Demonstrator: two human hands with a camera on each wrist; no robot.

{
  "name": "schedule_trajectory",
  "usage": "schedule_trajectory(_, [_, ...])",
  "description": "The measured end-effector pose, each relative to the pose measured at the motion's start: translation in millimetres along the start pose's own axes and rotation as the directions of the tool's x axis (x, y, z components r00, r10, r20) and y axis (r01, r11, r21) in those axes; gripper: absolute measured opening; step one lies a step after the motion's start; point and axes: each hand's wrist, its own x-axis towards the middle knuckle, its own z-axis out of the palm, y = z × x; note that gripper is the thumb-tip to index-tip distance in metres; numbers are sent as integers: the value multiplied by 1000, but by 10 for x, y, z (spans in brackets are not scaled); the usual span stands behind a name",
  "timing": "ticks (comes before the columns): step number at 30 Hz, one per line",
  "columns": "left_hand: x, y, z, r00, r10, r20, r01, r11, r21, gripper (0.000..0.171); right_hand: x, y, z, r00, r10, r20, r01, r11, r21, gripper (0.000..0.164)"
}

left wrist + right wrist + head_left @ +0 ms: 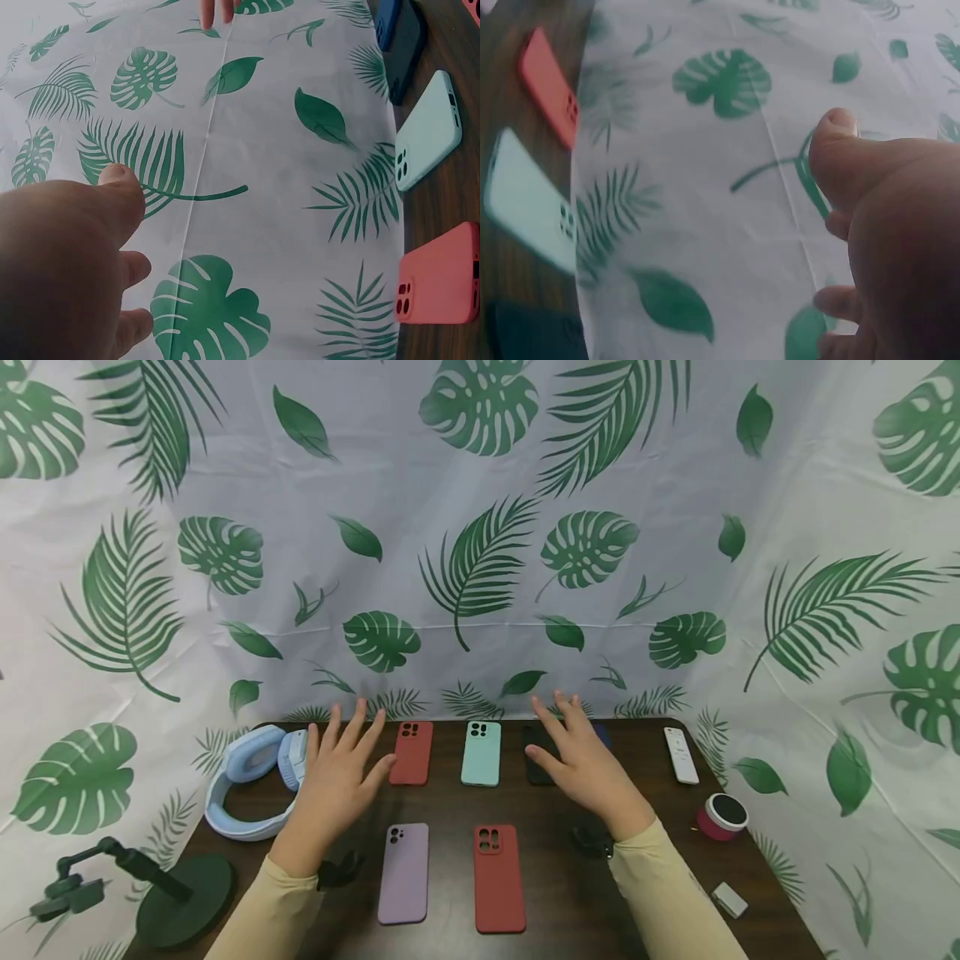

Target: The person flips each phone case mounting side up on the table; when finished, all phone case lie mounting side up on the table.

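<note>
In the head view my left hand point(341, 789) hovers with fingers spread between the blue headphones point(247, 827) and a coral-red phone case point(412, 753). My right hand point(588, 764), fingers also spread, is above a black phone case point(537, 760) and partly hides a dark blue one point(603, 735). A mint phone case point(481, 753) lies between the hands at the back. Nearer the front are a lilac phone case point(404, 874) and a darker red phone case point(499, 878). Neither hand holds anything; both wrist views show the thumbs point(120, 195) raised, away from the cases.
A black-based stand point(187, 902) is at the table's front left. On the right lie a white remote point(681, 756), a pink round device with a dark top point(723, 817) and a small white block point(729, 900). A leaf-patterned cloth point(405, 568) hangs behind the dark wooden table point(450, 806).
</note>
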Motion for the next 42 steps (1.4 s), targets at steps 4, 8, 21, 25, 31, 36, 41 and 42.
schedule_trajectory(4, [11,0,38,1000,8,-3,-8,1000,-13,71,97,-125,117,1000,-26,14,25,998,64,76])
schedule_trajectory(8, [24,-5,83,1000,8,5,-8,999,-35,70,220,-297,264,999,-7,42,2,991,136,76])
schedule_trajectory(21, [85,-71,181,997,-57,52,62,994,-91,71,611,-792,766,986,82,144,-137,892,430,48])
schedule_trajectory(25, [110,-137,285,995,-76,64,82,992,-100,68,731,-884,953,974,134,184,-203,875,439,46])
schedule_trajectory(31, [168,-273,543,987,-109,120,124,984,-125,64,869,-980,1299,951,199,237,-284,866,413,51])
schedule_trajectory(36, [201,-369,705,980,-130,152,150,981,-127,65,920,-1025,1571,931,226,288,-334,847,414,56])
schedule_trajectory(41, [255,-449,844,964,-140,226,165,982,-94,70,969,-1062,1790,919,261,297,-362,858,364,59])
schedule_trajectory(42, [262,-464,878,957,-144,253,170,982,-83,72,973,-1073,1829,916,268,298,-365,864,347,61])
